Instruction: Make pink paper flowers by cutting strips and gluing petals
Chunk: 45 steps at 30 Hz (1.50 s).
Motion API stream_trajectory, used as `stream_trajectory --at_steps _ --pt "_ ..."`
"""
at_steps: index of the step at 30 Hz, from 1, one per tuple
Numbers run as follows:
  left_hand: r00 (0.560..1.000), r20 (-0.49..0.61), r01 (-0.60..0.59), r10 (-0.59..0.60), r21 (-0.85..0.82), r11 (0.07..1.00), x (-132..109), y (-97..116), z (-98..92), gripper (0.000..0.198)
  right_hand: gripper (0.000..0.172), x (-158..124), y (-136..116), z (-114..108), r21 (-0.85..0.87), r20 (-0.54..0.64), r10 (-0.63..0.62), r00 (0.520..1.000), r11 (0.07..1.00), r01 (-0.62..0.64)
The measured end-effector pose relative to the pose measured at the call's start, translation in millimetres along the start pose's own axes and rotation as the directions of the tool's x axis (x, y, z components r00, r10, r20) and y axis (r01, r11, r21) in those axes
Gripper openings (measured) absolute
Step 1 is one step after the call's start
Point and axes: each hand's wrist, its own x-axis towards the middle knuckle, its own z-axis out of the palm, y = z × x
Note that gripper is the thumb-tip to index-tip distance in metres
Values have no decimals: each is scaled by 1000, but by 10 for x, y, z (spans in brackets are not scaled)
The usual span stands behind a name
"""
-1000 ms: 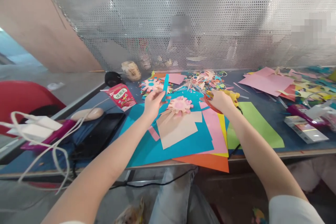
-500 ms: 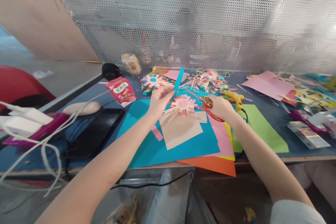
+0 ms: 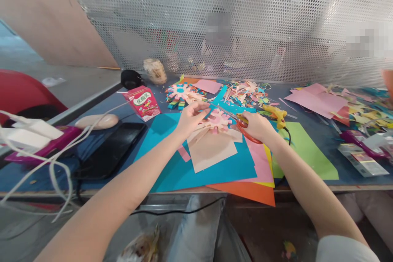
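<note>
My left hand [image 3: 190, 118] pinches a blue paper strip [image 3: 218, 97] that rises to the right above the table. In my right hand [image 3: 257, 126] I grip orange-handled scissors [image 3: 242, 126], whose blades point left at the strip. Just below both hands lies a pink paper flower [image 3: 217, 120] on a beige sheet [image 3: 211, 149]. Under that are stacked coloured sheets: blue [image 3: 172, 168], pink, yellow and orange [image 3: 245, 190].
A yellow glue gun [image 3: 275, 114] lies right of my right hand on a green sheet [image 3: 303, 151]. Paper scraps [image 3: 245, 90] and another paper flower [image 3: 181, 92] sit at the back. A red carton [image 3: 141, 102], black tablet [image 3: 112, 153] and white cords [image 3: 46, 159] are left. Perforated metal screen [image 3: 196, 20] behind.
My left hand has tilted the blue strip from upright toward the right. My right hand brought the scissors leftward to the strip. The view shifted slightly.
</note>
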Motion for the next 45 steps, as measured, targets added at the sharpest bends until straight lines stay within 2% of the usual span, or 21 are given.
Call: stream_trajectory --at_steps 9,18,27,30,32,34,35,38,39,40,42,45 --pt "999 -4 -47 48 71 996 -8 6 2 29 39 -1 -20 -27 19 41 9 999 1000 -10" --pt "1000 9 -26 25 60 998 0 -8 -2 31 37 22 -6 -33 -9 47 -1 999 1000 2" --pt "1000 4 -18 18 57 998 -4 12 4 30 48 39 54 -27 -12 42 -70 997 997 71" --pt "1000 30 -9 7 69 998 -18 34 -3 29 49 49 72 -38 -3 52 -63 997 998 63" --pt "994 104 -27 15 112 993 -44 54 -5 27 49 54 81 -47 -12 60 -51 997 999 52" --pt "969 245 -87 36 202 976 -83 70 4 23 46 56 90 -54 -35 78 -35 996 999 38" --pt "942 332 -139 52 245 960 -104 75 14 21 45 56 95 -56 -54 85 -28 996 998 32" --pt "808 579 -310 111 256 916 -155 77 51 17 45 55 111 -59 -100 72 1 997 995 7" --pt "769 624 -353 135 239 905 -162 74 59 17 47 56 116 -61 -100 57 12 998 995 -6" --pt "750 643 -385 153 237 892 -163 71 62 18 48 57 120 -63 -89 45 28 999 996 -24" --pt "768 619 -425 166 298 855 -148 67 45 20 49 61 127 -66 -51 37 75 996 996 -73" --pt "877 459 -386 142 496 778 -106 68 -19 22 47 66 127 -67 -1 21 142 990 990 -142"
